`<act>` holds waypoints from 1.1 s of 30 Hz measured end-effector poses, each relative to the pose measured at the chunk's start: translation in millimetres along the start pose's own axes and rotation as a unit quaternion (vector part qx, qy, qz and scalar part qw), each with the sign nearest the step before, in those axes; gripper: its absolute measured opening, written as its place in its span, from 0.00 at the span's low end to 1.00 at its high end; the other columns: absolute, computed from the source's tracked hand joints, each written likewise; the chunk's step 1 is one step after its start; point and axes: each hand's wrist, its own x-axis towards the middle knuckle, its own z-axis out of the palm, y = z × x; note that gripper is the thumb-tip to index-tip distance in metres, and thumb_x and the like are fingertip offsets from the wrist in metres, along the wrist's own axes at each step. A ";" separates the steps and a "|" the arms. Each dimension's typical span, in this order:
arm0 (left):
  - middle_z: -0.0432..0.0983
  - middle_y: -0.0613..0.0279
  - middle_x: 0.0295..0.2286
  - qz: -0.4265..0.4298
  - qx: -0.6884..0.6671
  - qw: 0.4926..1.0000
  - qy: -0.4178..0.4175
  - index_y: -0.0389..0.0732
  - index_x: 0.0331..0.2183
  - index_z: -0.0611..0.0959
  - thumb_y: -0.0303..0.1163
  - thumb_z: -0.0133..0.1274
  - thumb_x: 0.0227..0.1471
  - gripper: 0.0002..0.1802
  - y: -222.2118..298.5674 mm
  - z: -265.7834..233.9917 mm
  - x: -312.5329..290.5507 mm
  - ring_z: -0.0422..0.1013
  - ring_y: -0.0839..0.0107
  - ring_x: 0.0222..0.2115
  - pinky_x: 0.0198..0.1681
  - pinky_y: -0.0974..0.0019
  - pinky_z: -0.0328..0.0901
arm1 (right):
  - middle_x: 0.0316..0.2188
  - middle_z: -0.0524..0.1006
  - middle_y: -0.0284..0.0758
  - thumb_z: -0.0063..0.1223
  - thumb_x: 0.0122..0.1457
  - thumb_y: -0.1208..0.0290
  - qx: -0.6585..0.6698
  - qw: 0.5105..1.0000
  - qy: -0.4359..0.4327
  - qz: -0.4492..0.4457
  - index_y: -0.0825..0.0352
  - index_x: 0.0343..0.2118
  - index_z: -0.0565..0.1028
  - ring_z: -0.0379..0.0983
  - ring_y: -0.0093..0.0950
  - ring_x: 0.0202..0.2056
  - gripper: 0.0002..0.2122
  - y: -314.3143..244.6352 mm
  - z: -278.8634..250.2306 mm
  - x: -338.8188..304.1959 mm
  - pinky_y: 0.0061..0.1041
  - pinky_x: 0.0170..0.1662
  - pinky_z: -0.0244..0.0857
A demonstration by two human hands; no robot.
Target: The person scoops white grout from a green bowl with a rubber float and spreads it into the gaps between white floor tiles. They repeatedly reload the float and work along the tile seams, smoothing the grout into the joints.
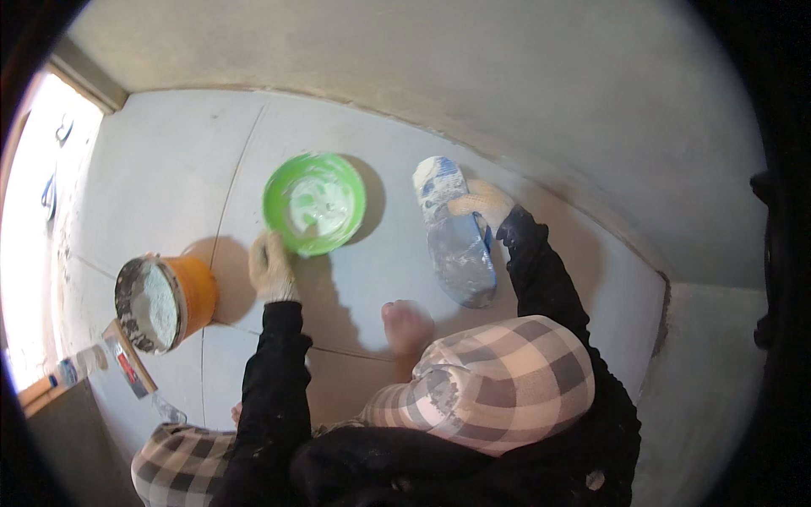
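Left fingers pinching one green bowl; right fingers holding one blue-grey pad (one orange bucket standing nearby).

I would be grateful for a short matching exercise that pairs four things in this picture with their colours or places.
Things:
1. Bowl
2. Long piece
3. Bucket
4. Left hand

Descriptions:
A. Orange outside, with whitish material inside
B. Gloved, at the near-left rim of something green
C. Green, with white smears inside
D. Blue and grey, whitish at its far end, with the right hand at its side

Pairs: 1-C, 2-D, 3-A, 4-B
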 end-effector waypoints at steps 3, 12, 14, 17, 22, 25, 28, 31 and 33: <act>0.76 0.49 0.47 0.166 0.210 0.962 0.062 0.34 0.48 0.79 0.32 0.55 0.61 0.16 -14.3 -26.0 -22.3 0.71 0.54 0.50 0.55 0.55 0.65 | 0.40 0.81 0.42 0.61 0.56 0.62 -0.077 0.990 0.118 -0.003 0.69 0.48 0.78 0.78 0.32 0.38 0.20 10.9 -18.3 -13.9 0.30 0.47 0.69; 0.66 0.42 0.57 0.267 0.469 0.839 -0.068 0.39 0.51 0.77 0.42 0.57 0.56 0.24 -12.9 -53.5 -55.3 0.60 0.38 0.59 0.62 0.42 0.57 | 0.53 0.70 0.51 0.44 0.63 0.73 -0.550 0.814 0.186 -0.004 0.65 0.61 0.64 0.80 0.46 0.42 0.22 13.0 4.9 55.2 0.45 0.43 0.76; 0.66 0.42 0.57 0.271 0.491 0.826 -0.059 0.39 0.51 0.77 0.42 0.56 0.57 0.24 -10.2 -50.5 -56.1 0.61 0.39 0.59 0.62 0.42 0.58 | 0.53 0.70 0.52 0.43 0.63 0.71 -0.565 0.801 0.199 -0.003 0.67 0.60 0.64 0.81 0.46 0.41 0.21 30.8 0.8 84.4 0.47 0.41 0.76; 0.66 0.43 0.58 0.275 0.494 0.823 -0.058 0.40 0.51 0.77 0.42 0.56 0.57 0.24 -9.1 -49.1 -58.0 0.61 0.39 0.59 0.62 0.43 0.58 | 0.54 0.71 0.54 0.45 0.63 0.70 -0.547 0.809 0.203 0.071 0.70 0.60 0.64 0.80 0.47 0.44 0.22 61.5 -12.6 100.1 0.46 0.44 0.76; 0.64 0.40 0.59 0.275 0.491 0.824 -0.063 0.40 0.53 0.75 0.43 0.54 0.58 0.25 -10.9 -51.6 -59.0 0.60 0.38 0.59 0.63 0.42 0.57 | 0.54 0.73 0.57 0.45 0.64 0.70 -0.494 0.811 0.209 0.233 0.70 0.59 0.69 0.76 0.45 0.53 0.21 57.7 -40.0 73.7 0.41 0.52 0.72; 0.66 0.43 0.58 0.268 0.498 0.823 -0.059 0.41 0.52 0.76 0.42 0.56 0.57 0.25 -11.4 -53.2 -59.6 0.60 0.38 0.60 0.62 0.42 0.58 | 0.52 0.75 0.55 0.46 0.64 0.71 -0.558 0.806 0.146 0.135 0.69 0.55 0.73 0.76 0.45 0.53 0.18 25.1 -22.9 58.1 0.41 0.51 0.73; 0.66 0.43 0.58 0.271 0.500 0.820 -0.058 0.41 0.52 0.76 0.43 0.56 0.57 0.25 -10.9 -53.8 -60.2 0.60 0.39 0.60 0.62 0.42 0.58 | 0.50 0.75 0.54 0.46 0.63 0.70 -0.511 0.844 0.147 0.075 0.69 0.54 0.75 0.78 0.47 0.49 0.18 -8.5 39.6 84.4 0.45 0.45 0.75; 0.65 0.43 0.58 0.282 0.495 0.820 -0.052 0.41 0.52 0.76 0.43 0.56 0.57 0.25 -13.0 -54.7 -59.7 0.60 0.38 0.60 0.62 0.42 0.58 | 0.49 0.75 0.54 0.46 0.63 0.69 -0.590 0.783 0.199 -0.013 0.68 0.51 0.76 0.79 0.48 0.46 0.17 -29.3 86.0 135.6 0.47 0.42 0.76; 0.66 0.43 0.58 0.280 0.501 0.817 -0.052 0.42 0.52 0.76 0.43 0.56 0.57 0.25 -14.9 -55.5 -59.5 0.60 0.38 0.60 0.62 0.42 0.57 | 0.48 0.76 0.54 0.46 0.62 0.70 -0.702 0.686 0.187 -0.036 0.67 0.49 0.77 0.79 0.48 0.46 0.15 -29.5 85.0 156.9 0.46 0.43 0.76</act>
